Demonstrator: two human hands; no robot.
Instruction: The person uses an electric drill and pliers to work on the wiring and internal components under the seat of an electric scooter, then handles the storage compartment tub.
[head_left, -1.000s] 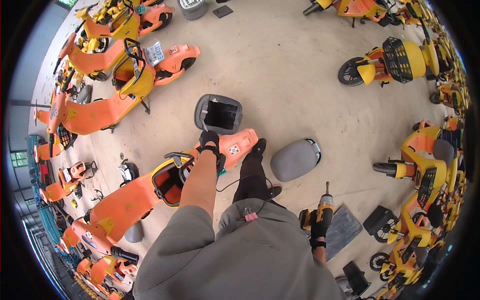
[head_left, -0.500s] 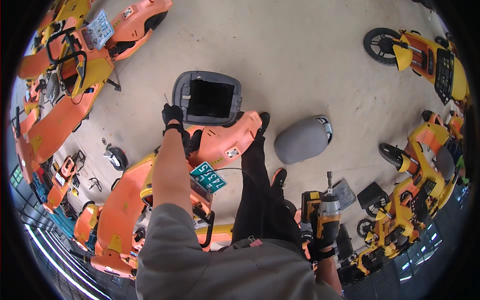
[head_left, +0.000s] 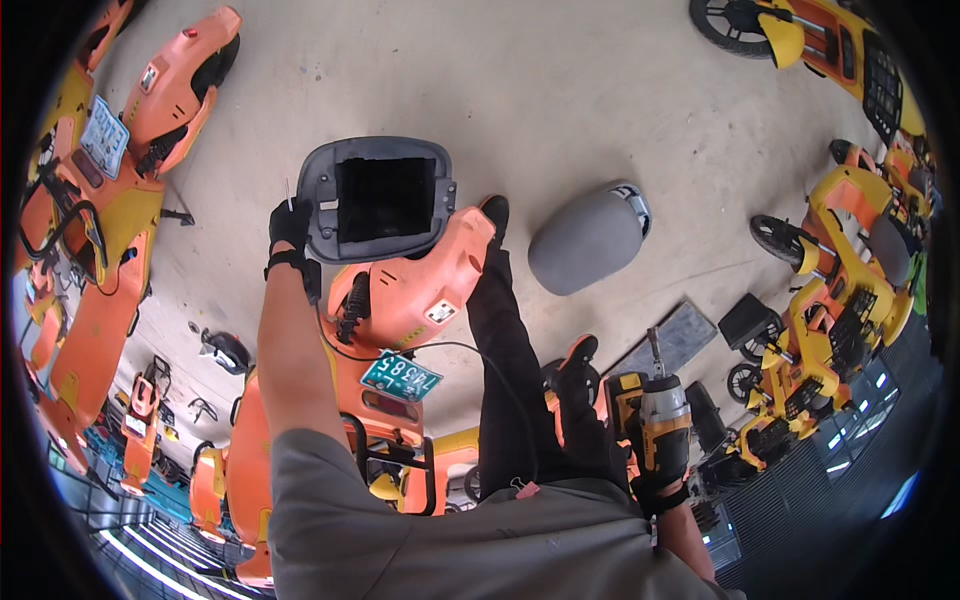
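Note:
My right hand (head_left: 660,495), in a black glove, is wrapped round the grip of a yellow and black cordless impact wrench (head_left: 662,425), whose socket end points away from me. My left hand (head_left: 288,228), also gloved, is closed round a thin metal rod (head_left: 289,192) whose tip sticks out past the fingers. That hand is beside the left edge of a dark grey plastic seat-compartment frame (head_left: 322,240) with a deep black square well; whether it touches the edge I cannot tell. Below the frame is an orange scooter body (head_left: 420,300) with a green plate (head_left: 400,375).
A rounded grey scooter seat (head_left: 588,240) lies on the concrete floor (head_left: 520,90) right of my leg. Orange scooters (head_left: 95,270) crowd the left, yellow ones (head_left: 840,240) the right. A thin black cable (head_left: 450,345) runs from my left wrist to my waist. A flat grey panel (head_left: 665,345) lies farther right.
The view has shifted, so scooters and seat sit elsewhere in the picture. My left hand stays by the frame's left side with the rod, and my right hand still holds the impact wrench.

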